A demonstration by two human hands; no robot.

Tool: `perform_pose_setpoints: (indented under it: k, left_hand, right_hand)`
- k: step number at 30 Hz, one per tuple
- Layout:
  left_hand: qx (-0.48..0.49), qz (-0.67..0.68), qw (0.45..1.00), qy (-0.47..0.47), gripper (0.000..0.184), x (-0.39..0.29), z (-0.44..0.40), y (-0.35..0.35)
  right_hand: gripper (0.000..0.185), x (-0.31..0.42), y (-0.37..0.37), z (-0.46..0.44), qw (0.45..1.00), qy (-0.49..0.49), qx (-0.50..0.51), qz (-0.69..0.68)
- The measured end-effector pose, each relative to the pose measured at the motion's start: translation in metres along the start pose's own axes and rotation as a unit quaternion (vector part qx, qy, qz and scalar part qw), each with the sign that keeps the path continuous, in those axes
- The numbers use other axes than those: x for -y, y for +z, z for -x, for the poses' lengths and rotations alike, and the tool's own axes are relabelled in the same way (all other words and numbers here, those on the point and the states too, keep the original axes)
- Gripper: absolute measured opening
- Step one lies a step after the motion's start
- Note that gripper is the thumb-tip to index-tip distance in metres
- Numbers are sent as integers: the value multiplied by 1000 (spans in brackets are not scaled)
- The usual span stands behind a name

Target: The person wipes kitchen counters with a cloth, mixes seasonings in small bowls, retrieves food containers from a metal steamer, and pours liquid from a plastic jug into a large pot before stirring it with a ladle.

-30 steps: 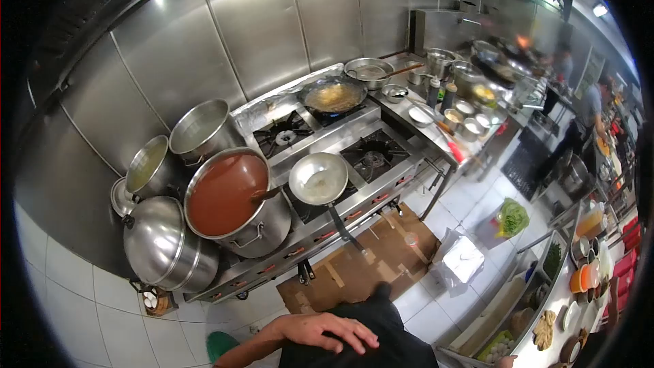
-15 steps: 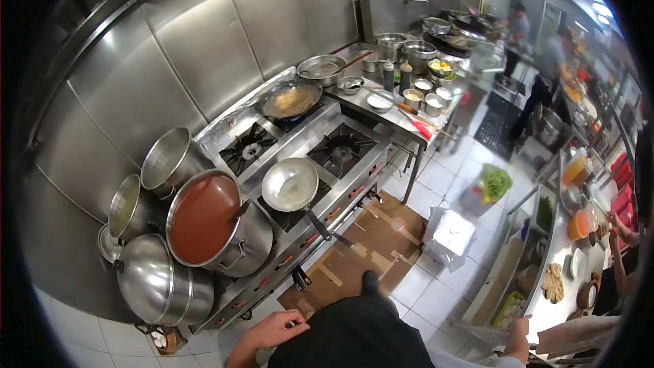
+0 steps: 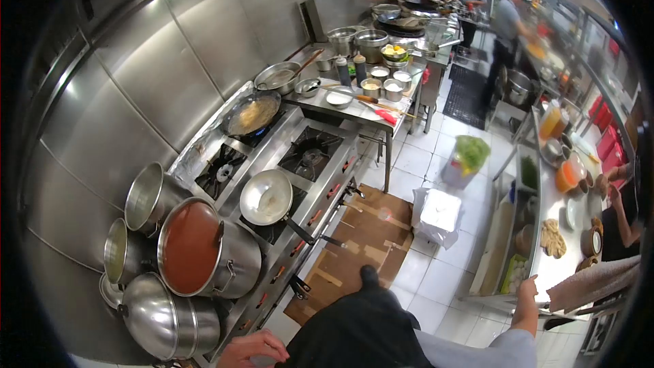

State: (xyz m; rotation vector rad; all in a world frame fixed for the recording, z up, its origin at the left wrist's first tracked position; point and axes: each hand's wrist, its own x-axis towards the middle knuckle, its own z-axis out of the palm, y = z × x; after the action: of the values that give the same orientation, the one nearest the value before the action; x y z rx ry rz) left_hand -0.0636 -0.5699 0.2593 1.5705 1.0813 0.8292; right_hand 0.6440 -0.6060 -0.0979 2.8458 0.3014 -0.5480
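Note:
At the bottom edge, my left hand (image 3: 255,349) hangs beside the dark apron (image 3: 361,330), fingers loosely bent, with nothing visible in it. My right hand (image 3: 526,291) is at the near edge of the right-hand counter (image 3: 538,259), beside a hanging towel (image 3: 593,286); its fingers are too small to read. A light pan (image 3: 266,197) sits on the front of the stove, its handle towards me. Behind it, a dark wok (image 3: 252,114) with yellowish contents stands over a blue flame. Left of them is a large pot (image 3: 235,259) of red sauce (image 3: 191,249) with a utensil.
Several metal pots and a domed steamer (image 3: 150,313) stand at the left. Bowls and bottles cover a side table (image 3: 317,101). Cardboard (image 3: 354,232) lies on the floor near a wrapped box (image 3: 439,215) and greens (image 3: 471,153). A co-worker (image 3: 623,197) stands at right; others work farther back.
The view has turned towards the right. My left hand has moved from over the apron to the lower left, its fingers more bent. My right hand and forearm have come further into view.

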Motion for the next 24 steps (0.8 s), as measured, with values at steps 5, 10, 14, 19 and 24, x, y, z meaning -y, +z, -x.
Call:
perform_pose_setpoints:
  k: [5, 10, 14, 19, 24]
  left_hand:
    - [-115, -249, 953, -125, 36, 23, 9, -14]
    - [62, -208, 973, -83, 26, 34, 24, -19]
    - [206, -136, 969, -25, 26, 31, 18, 8]
    - [385, -199, 900, -35, 28, 110, -5, 26]
    - [37, -130, 991, 24, 42, 137, -9, 62]
  right_hand:
    - [59, -1, 5, -6, 999, 16, -11, -38]
    - [57, -6, 20, -23, 1000, 2, -14, -6]
    - [63, -18, 42, -74, 989, -132, -37, 58]
    - [60, -14, 14, -69, 952, -257, -64, 152]
    - [54, 45, -3, -31, 965, -226, -103, 88]
